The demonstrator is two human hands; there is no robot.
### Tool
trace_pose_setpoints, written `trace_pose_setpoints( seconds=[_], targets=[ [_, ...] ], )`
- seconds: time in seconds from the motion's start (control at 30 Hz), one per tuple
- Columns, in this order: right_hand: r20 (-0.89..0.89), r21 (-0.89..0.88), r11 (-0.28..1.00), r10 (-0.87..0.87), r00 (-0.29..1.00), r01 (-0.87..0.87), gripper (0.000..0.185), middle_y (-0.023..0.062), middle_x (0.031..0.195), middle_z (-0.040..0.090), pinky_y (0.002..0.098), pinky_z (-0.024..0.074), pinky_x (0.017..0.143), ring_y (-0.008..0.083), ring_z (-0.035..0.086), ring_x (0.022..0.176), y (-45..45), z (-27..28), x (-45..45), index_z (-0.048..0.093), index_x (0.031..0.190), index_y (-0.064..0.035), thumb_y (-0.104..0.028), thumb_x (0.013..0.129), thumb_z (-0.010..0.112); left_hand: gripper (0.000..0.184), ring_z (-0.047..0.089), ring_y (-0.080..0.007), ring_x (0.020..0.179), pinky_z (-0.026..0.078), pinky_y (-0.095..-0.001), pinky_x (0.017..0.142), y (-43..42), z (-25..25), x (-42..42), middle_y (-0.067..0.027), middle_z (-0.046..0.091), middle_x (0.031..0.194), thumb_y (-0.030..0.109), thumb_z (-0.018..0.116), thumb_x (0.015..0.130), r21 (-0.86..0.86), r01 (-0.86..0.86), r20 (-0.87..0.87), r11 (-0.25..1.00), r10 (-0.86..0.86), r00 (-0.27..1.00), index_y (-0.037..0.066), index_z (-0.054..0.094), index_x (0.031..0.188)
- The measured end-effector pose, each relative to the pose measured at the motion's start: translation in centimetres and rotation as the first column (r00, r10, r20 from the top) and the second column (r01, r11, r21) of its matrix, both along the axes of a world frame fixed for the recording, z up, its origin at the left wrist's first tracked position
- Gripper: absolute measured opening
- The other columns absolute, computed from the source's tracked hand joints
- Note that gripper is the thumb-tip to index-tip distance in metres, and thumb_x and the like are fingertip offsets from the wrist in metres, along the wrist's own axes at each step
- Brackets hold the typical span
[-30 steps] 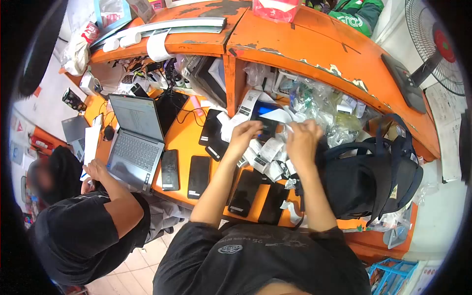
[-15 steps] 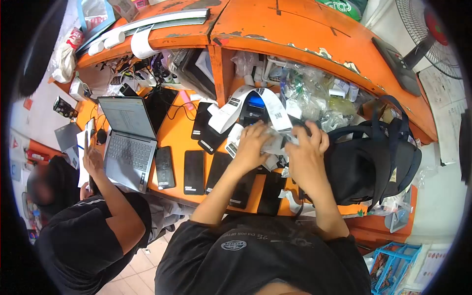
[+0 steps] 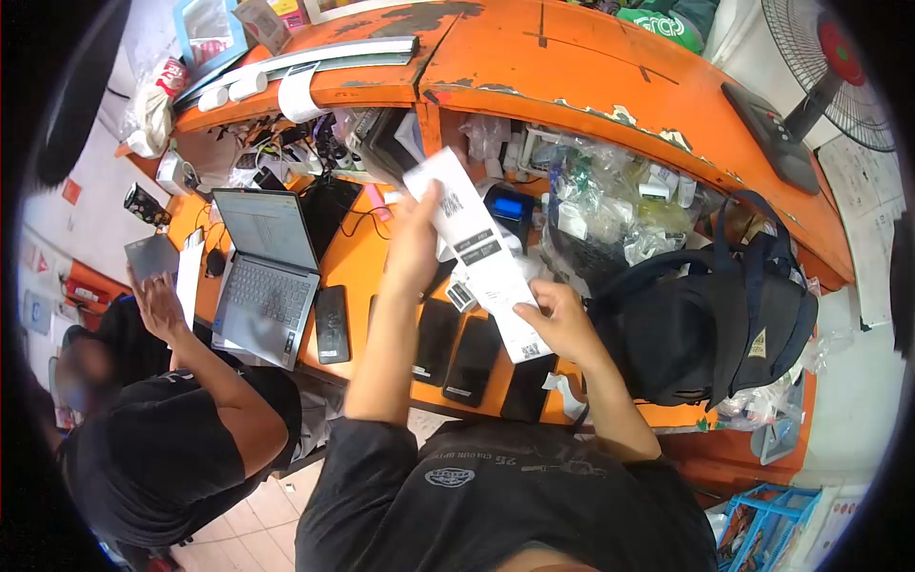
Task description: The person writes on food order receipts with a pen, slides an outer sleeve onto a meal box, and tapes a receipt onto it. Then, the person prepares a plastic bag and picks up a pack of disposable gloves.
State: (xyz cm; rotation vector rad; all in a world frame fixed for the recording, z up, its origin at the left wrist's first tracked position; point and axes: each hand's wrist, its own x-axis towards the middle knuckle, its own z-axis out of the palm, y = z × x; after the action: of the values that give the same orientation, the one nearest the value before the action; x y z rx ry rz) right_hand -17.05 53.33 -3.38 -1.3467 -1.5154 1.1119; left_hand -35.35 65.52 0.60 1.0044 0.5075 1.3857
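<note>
A long white printed paper strip [image 3: 477,253] is stretched at a slant above the orange desk. My left hand [image 3: 415,234] pinches its upper end, and my right hand [image 3: 556,319] grips the lower end between thumb and fingers. Behind the strip stands a small dark device with a lit blue screen [image 3: 507,207]. Under and around my hands lie several black phones, among them one [image 3: 473,362] near the desk's front edge. A small white label piece [image 3: 461,295] is beside the strip.
On the left is an open laptop [image 3: 262,296]; a co-worker [image 3: 181,419] in black reaches toward a dark flat item [image 3: 152,257]. A black backpack [image 3: 701,334] stands at the right. Clear plastic bags [image 3: 610,205] fill the shelf under the orange counter [image 3: 581,67]. A fan [image 3: 839,67] is at upper right.
The paper strip, which curled over the device, is now held taut between both my hands. My left hand has moved up and left. The co-worker's hand has shifted toward the dark flat item.
</note>
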Motion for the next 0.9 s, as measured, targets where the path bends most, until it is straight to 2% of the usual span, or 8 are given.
trace_pose_setpoints(
  seconds=[0.1, 0.17, 0.3, 0.37, 0.43, 0.83, 0.87, 0.9],
  targets=[
    [0.01, 0.023, 1.0, -0.009, 1.0, 0.008, 0.011, 0.009, 0.074, 0.064, 0.0285, 0.0429, 0.059, 0.0097, 0.056, 0.065, 0.0, -1.8, 0.5, 0.055, 0.082, 0.0048, -0.005, 0.084, 0.06, 0.029, 0.063, -0.0128, 0.081, 0.05, -0.0296, 0.075, 1.4, 5.3, -2.2, -0.0087, 0.064, 0.098, 0.021, 0.05, 0.094, 0.109, 0.021, -0.121, 0.994, -0.008, 0.993, -0.002, 0.058, 0.11],
    [-0.163, 0.043, 0.997, -0.05, 0.985, 0.058, 0.011, 0.0086, 0.072, 0.063, 0.0281, 0.0427, 0.06, 0.0094, 0.056, 0.064, 0.3, -2.1, 0.0, 0.055, 0.082, 0.0044, -0.005, 0.083, 0.06, 0.027, 0.062, -0.0136, 0.082, 0.048, -0.0287, 0.074, 2.3, 7.6, -0.7, -0.005, 0.064, 0.097, 0.016, 0.055, 0.091, 0.371, -0.149, -0.252, 0.917, 0.254, 0.934, 0.0, 0.059, 0.112],
    [-0.239, 0.21, 0.926, -0.263, 0.935, 0.314, 0.015, 0.0086, 0.065, 0.059, 0.0307, 0.0397, 0.054, 0.0102, 0.051, 0.058, 3.9, -0.2, 0.1, 0.052, 0.077, 0.0032, -0.008, 0.087, 0.056, 0.017, 0.063, -0.0271, 0.077, 0.048, -0.0327, 0.071, 8.6, 12.8, 3.8, -0.014, 0.065, 0.092, 0.013, 0.067, 0.079, 0.944, -0.218, -0.085, 0.248, 0.821, 0.564, 0.0, 0.067, 0.09],
    [-0.193, 0.288, 0.854, -0.39, 0.9, 0.432, 0.019, 0.0102, 0.061, 0.056, 0.0319, 0.0379, 0.053, 0.0109, 0.047, 0.055, 6.6, -0.6, 0.8, 0.052, 0.076, 0.0031, -0.011, 0.088, 0.054, 0.015, 0.062, -0.0329, 0.078, 0.048, -0.0345, 0.07, 11.1, 14.7, 7.3, -0.0212, 0.063, 0.086, 0.013, 0.069, 0.073, 0.8, -0.146, -0.499, 0.581, 0.781, 0.375, -0.001, 0.066, 0.079],
    [-0.142, 0.347, 0.792, -0.485, 0.863, 0.502, 0.022, 0.0118, 0.058, 0.053, 0.0325, 0.0366, 0.052, 0.0115, 0.045, 0.054, 8.6, -2.5, 1.6, 0.051, 0.075, 0.0033, -0.013, 0.09, 0.053, 0.027, 0.059, -0.0353, 0.073, 0.046, -0.0424, 0.067, 14.0, 13.2, 10.9, -0.0207, 0.061, 0.076, 0.022, 0.069, 0.071, 0.759, -0.119, -0.524, 0.64, 0.709, 0.472, -0.001, 0.064, 0.084],
    [-0.419, 0.309, 0.756, -0.437, 0.796, 0.578, 0.025, 0.0001, 0.062, 0.052, 0.0281, 0.0366, 0.054, 0.0073, 0.042, 0.058, 10.4, -1.3, -1.1, 0.056, 0.076, 0.0036, -0.016, 0.092, 0.051, 0.009, 0.06, -0.0397, 0.084, 0.047, -0.0456, 0.078, 15.7, 11.1, 16.1, -0.0244, 0.061, 0.085, 0.002, 0.055, 0.072, 0.843, 0.062, -0.534, 0.534, 0.821, 0.201, -0.002, 0.061, 0.078],
    [-0.569, -0.052, 0.98, -0.188, 0.801, 0.193, 0.02, 0.0004, 0.076, 0.06, 0.023, 0.0395, 0.064, 0.0067, 0.049, 0.07, 12.3, -5.1, 0.0, 0.063, 0.088, 0.0005, -0.016, 0.092, 0.052, 0.009, 0.06, -0.04, 0.083, 0.047, -0.0461, 0.077, 15.5, 10.9, 16.1, -0.0244, 0.061, 0.084, 0.002, 0.055, 0.073, 0.839, 0.064, -0.542, 0.541, 0.82, 0.183, -0.002, 0.061, 0.078],
    [-0.35, -0.083, 0.983, -0.18, 0.919, 0.161, 0.019, 0.0004, 0.075, 0.06, 0.0248, 0.0412, 0.065, 0.0082, 0.051, 0.071, 12.4, -5.4, -1.2, 0.063, 0.086, -0.0001, -0.016, 0.09, 0.054, 0.008, 0.059, -0.0402, 0.081, 0.047, -0.0463, 0.075, 15.2, 10.9, 15.9, -0.0239, 0.061, 0.083, 0.001, 0.055, 0.073, 0.888, 0.027, -0.45, 0.459, 0.856, 0.257, -0.001, 0.061, 0.078]
  ],
)
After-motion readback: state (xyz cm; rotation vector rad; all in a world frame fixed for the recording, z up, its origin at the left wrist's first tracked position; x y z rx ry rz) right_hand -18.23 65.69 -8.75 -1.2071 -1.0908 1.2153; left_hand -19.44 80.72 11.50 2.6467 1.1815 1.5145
